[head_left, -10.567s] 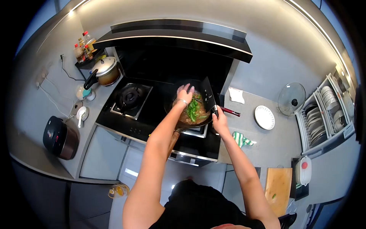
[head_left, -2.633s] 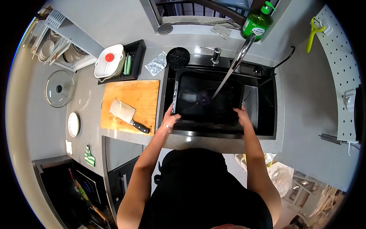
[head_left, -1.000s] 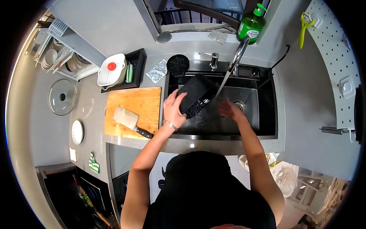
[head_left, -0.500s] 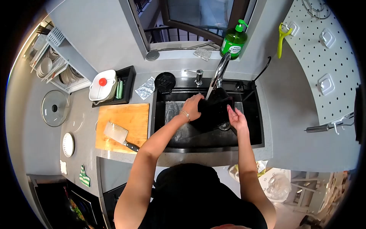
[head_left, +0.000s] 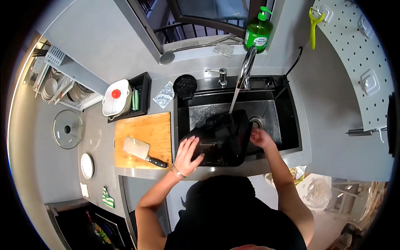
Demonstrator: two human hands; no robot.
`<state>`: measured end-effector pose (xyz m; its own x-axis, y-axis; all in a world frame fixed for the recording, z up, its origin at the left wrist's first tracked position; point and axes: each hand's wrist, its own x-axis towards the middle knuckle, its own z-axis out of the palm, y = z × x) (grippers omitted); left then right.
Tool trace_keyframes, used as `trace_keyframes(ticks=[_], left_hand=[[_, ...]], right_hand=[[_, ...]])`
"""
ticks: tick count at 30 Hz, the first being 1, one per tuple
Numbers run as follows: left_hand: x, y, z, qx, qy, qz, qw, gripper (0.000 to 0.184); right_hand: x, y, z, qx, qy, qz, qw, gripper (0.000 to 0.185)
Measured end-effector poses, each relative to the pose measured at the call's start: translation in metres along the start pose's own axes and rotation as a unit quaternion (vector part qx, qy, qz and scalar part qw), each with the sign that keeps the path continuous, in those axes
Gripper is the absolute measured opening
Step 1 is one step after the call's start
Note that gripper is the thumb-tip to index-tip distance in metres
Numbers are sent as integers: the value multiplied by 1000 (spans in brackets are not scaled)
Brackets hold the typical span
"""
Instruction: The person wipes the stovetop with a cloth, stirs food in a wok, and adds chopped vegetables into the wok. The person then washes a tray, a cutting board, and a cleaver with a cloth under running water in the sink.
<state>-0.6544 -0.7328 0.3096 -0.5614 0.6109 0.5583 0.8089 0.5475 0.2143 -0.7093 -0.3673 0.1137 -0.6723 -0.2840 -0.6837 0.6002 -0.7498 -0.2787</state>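
Toward the person's body, and a little to the left, has come the black rectangular tray (head_left: 221, 146); half a second ago it was higher in the sink (head_left: 293, 112), closer in under the faucet (head_left: 246, 68). With it the left hand (head_left: 187, 154) has dropped to the near left end, and the right hand (head_left: 259, 138) has come down along the right side.

From where I stand the tray is at a slant, its near edge at or just over the sink's front rim, with the drain (head_left: 257, 122) bare to its right. A stream of water (head_left: 235, 98) falls at its far edge. The left hand's fingers and thumb are parted and laid on the tray's end; I can't tell whether they clamp it. The right hand is curled in at the side wall, fingertips partly hidden, so its hold is uncertain too.

I'd judge the tray stiff and fairly light for its breadth, heavier with any water in it, and slick while wet. The safest hold would be the rim at both short ends, fingers hooked under, since the flat, shiny faces look likely to slide. It doesn't strike me as fragile.
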Motion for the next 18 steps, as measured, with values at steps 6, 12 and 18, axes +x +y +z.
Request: trace_keyframes(ticks=[6, 12, 18], left_hand=[[-16, 9, -3, -12, 25, -103, 994, 35], [-36, 7, 14, -56, 140, -346, 926, 51], [-23, 24, -9, 48, 80, -269, 959, 49]], right_hand=[[30, -2, 11, -54, -36, 39, 997, 11], [32, -40, 85, -609, 59, -207, 764, 12], [83, -93, 137, -775, 79, -437, 449, 20]])
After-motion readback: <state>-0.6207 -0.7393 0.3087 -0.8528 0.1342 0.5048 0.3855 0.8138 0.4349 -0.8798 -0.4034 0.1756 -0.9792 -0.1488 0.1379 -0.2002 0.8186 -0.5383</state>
